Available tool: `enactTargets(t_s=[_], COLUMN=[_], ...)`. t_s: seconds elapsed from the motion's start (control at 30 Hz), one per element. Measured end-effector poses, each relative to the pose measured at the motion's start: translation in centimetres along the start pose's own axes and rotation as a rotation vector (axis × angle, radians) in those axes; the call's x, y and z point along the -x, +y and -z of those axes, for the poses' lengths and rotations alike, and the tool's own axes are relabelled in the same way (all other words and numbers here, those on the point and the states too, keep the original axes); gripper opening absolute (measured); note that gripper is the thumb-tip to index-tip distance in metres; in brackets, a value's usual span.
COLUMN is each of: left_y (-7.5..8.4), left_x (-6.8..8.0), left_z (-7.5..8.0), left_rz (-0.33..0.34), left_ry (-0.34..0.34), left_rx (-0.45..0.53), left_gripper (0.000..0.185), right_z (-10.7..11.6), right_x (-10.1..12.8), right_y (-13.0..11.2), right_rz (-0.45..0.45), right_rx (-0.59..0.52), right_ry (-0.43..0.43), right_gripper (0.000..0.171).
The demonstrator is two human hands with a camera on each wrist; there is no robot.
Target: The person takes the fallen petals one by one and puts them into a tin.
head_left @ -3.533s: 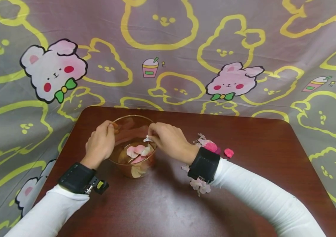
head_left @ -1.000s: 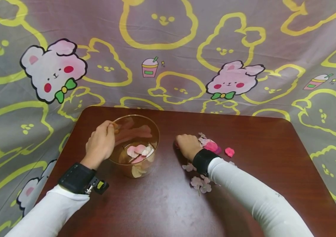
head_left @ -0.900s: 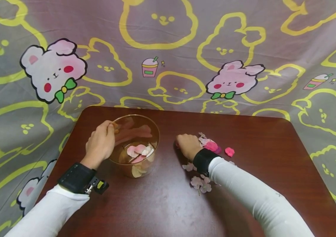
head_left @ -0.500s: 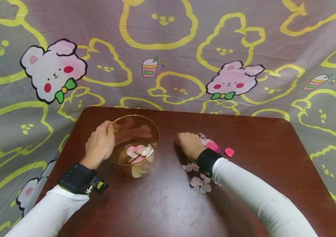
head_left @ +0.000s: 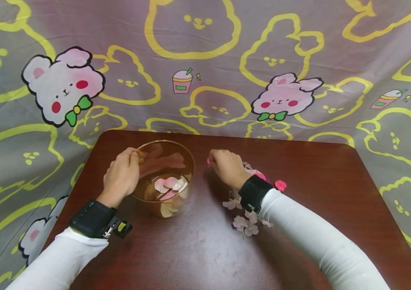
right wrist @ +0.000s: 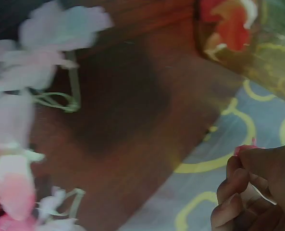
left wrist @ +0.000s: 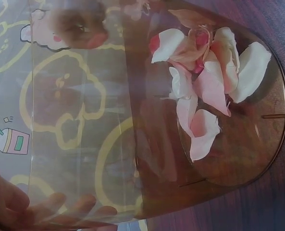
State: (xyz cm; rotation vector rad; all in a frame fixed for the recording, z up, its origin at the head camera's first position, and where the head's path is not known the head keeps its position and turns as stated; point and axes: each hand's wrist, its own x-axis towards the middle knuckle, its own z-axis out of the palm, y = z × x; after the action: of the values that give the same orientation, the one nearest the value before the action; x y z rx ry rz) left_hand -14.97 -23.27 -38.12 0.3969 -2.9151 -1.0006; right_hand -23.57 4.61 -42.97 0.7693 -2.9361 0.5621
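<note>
My left hand (head_left: pixel 122 171) grips the rim of a clear amber bucket (head_left: pixel 154 208), thumb on the near side and fingertips showing through the wall. Pink and white artificial petals (head_left: pixel 169 185) lie in the bucket; in the left wrist view the petals (left wrist: pixel 212 82) are heaped on its floor. To the right of the bucket, my right hand (head_left: pixel 227 167) is raised above the table. Between its thumb and forefinger it pinches a small pink petal (right wrist: pixel 250 147), mostly hidden by the fingers. Past this hand lie pale pink artificial blossoms (head_left: pixel 247 225) and a hot-pink flower (head_left: pixel 280 185).
The dark red-brown table (head_left: pixel 198 253) has rounded far corners and meets a patterned cloth backdrop (head_left: pixel 212 36). More bright pink flowers (head_left: pixel 260 176) lie partly behind the right wrist. Black straps with devices (head_left: pixel 94 219) sit on both wrists.
The right hand first held a white petal over the bucket, then moved right to the table without it. Now it has risen and shifted left with a pink petal. The left hand stays put.
</note>
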Motion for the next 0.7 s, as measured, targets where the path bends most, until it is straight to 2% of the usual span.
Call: enactTargets(t_s=[0.3,0.7], left_y=[0.0,0.1], left_x=[0.1,0.0], left_z=[0.1,0.0], left_rz=[0.001,0.001], left_ry=[-0.005,-0.003], left_rx=[0.004,0.006], left_gripper=[0.052,0.052], right_z=[2.2,4.1], right_x=[-0.3,-0.3], right_y=[-2.3,-5.0], right_rz=[0.047,0.108], right_rx=[-0.053,-0.061], right_ry=[0.05,0.113], right_gripper=[0.01,0.007])
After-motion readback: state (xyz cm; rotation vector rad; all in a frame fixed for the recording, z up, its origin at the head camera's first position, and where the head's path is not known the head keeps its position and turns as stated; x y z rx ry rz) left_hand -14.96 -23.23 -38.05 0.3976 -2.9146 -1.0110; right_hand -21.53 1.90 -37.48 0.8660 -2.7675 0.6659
